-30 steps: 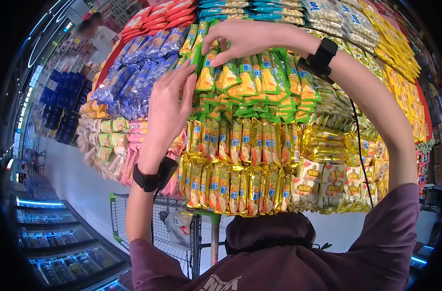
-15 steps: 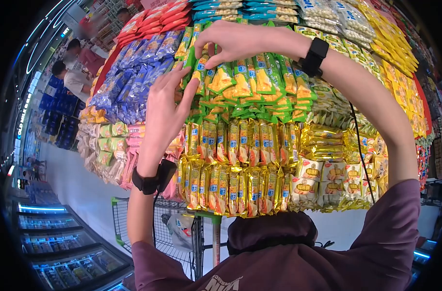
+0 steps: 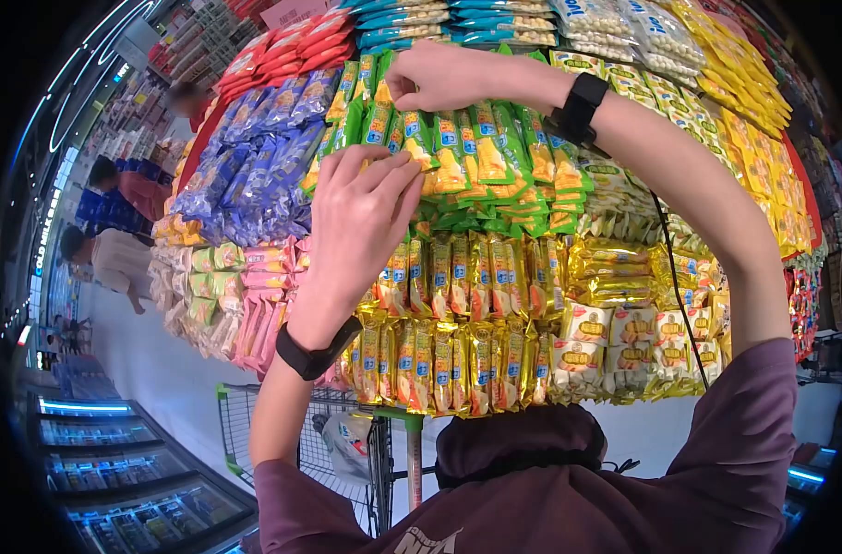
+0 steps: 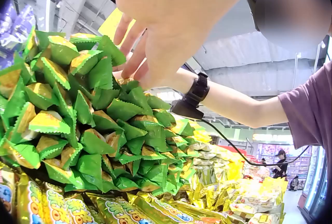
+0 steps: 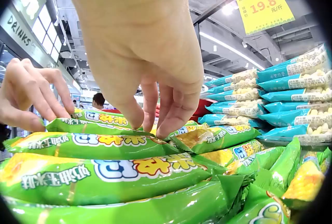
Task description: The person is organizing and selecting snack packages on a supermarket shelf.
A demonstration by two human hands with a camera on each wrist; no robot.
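Green snack packets [image 3: 490,157] printed with yellow corn lie in a tight stack under both hands. My right hand [image 3: 444,78] comes over the top of the stack from the right. In the right wrist view, its thumb and fingertips pinch the upper edge of a green snack packet [image 5: 104,146] in the row. My left hand [image 3: 361,208] lies along the stack's near left side, fingers reaching over the packets. Its fingertips [image 5: 49,112] rest loosely on the packets in the right wrist view. From the left wrist, the stack's crimped green ends [image 4: 93,115] show below the palm.
Blue packets [image 3: 269,166] adjoin on the left, gold packets [image 3: 449,360] in front, teal bags [image 3: 499,23] behind. A yellow price sign [image 5: 264,6] hangs above. A shopping cart [image 3: 246,415] stands at near left, with people [image 3: 116,254] beyond. A cable hangs from the right wrist.
My left hand has moved right and slightly toward me, off the stack's left edge. The right hand's fingers have drawn in closer over the packets. People at far left have moved nearer.
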